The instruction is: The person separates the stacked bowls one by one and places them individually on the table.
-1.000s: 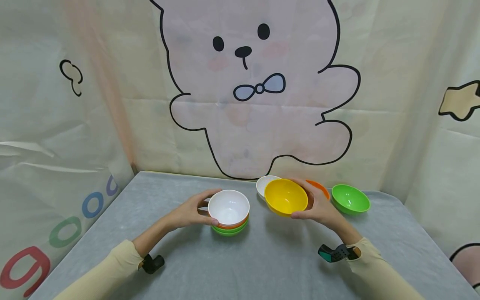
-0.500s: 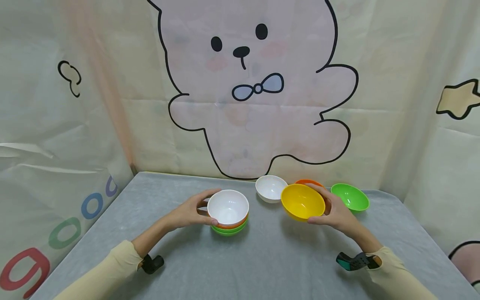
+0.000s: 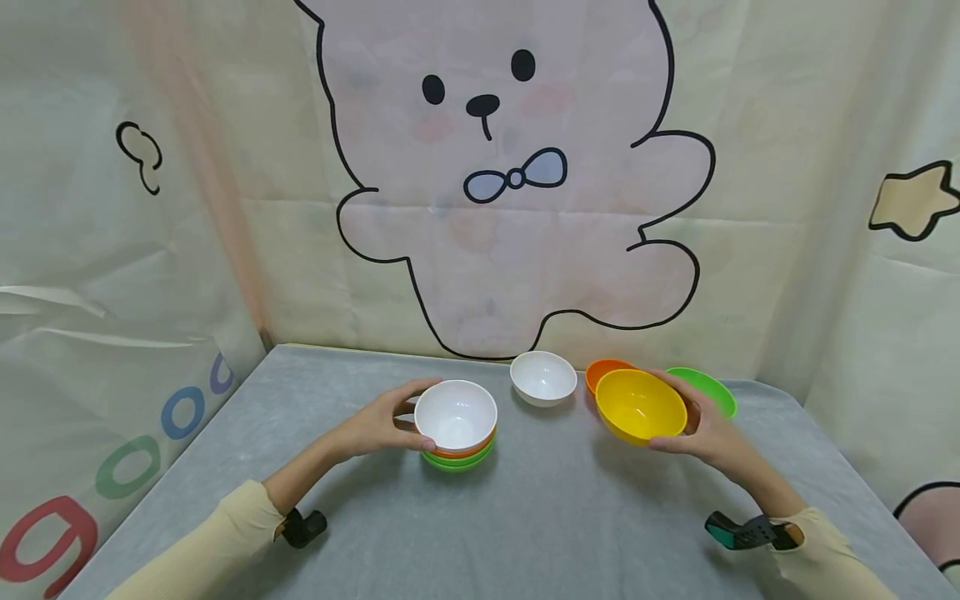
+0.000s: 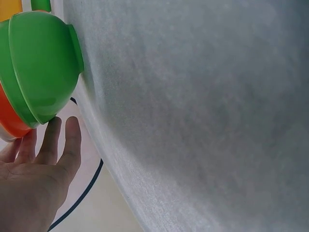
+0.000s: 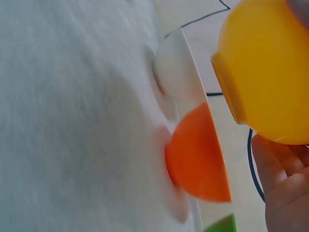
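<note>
My left hand (image 3: 386,425) grips the side of a bowl stack, its thumb at the near rim and fingers behind. On top of the stack is a white bowl (image 3: 456,415), with an orange layer and green bowls (image 3: 456,463) below; in the left wrist view the fingers touch the stack from one side. My right hand (image 3: 712,433) holds a yellow bowl (image 3: 640,408) by its right side, thumb at the near edge. The right wrist view shows the yellow bowl (image 5: 270,72) lifted off the table, its foot free in the air.
Behind, a white bowl (image 3: 543,379), an orange bowl (image 3: 600,373) and a green bowl (image 3: 716,390) stand along the table's far edge. The yellow bowl partly covers the orange and green ones. Grey cloth (image 3: 525,533) covers the table; a printed curtain (image 3: 480,275) hangs behind it.
My right hand has carried the yellow bowl to the right, away from the stack, uncovering the back white bowl and coming in front of the orange and green ones. My left hand has stayed at the stack.
</note>
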A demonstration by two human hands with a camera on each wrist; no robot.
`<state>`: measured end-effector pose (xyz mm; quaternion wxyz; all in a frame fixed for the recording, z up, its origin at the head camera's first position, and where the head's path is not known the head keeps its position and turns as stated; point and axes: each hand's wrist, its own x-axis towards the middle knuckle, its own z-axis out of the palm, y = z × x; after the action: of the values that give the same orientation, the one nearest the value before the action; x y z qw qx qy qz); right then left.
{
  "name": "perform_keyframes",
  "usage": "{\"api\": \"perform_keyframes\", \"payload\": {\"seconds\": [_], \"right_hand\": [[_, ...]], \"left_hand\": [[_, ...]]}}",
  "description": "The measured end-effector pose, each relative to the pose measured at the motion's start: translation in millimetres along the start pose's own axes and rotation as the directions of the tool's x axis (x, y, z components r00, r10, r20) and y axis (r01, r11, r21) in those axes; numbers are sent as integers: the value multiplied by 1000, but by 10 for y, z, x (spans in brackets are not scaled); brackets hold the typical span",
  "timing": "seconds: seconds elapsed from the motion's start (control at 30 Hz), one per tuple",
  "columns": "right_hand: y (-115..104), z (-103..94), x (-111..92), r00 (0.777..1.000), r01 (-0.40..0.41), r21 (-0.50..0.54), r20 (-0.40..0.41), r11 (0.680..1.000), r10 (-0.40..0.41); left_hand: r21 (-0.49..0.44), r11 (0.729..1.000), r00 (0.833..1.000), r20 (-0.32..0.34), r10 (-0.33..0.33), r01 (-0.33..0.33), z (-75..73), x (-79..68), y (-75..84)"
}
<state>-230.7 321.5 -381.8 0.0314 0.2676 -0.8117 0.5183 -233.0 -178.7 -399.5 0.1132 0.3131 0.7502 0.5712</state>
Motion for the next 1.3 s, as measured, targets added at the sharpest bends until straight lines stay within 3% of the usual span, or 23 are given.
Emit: {"api": "perform_keyframes", "payload": {"seconds": [0.4,0.7,0.87,1.3], "right_hand": [[54,-374,-267,995,-19,-175,-102,984,2],[191,-637,-457,985,-51,-241,-175,969,8],[260,-760,-575,971,-125,-247,-228,961,68],[390,-1025,-765,934,-225,-254,-332,941,134]], "left_hand": [[-10,1000,1000,7,6,-6,0,1,-4],[-8,1000,1000,1,0,0,4,-7,6],[-3,1000,1000,8,8,-8,5,1,2],[-5,1000,1000,10,15,-15,2,13,6]]}}
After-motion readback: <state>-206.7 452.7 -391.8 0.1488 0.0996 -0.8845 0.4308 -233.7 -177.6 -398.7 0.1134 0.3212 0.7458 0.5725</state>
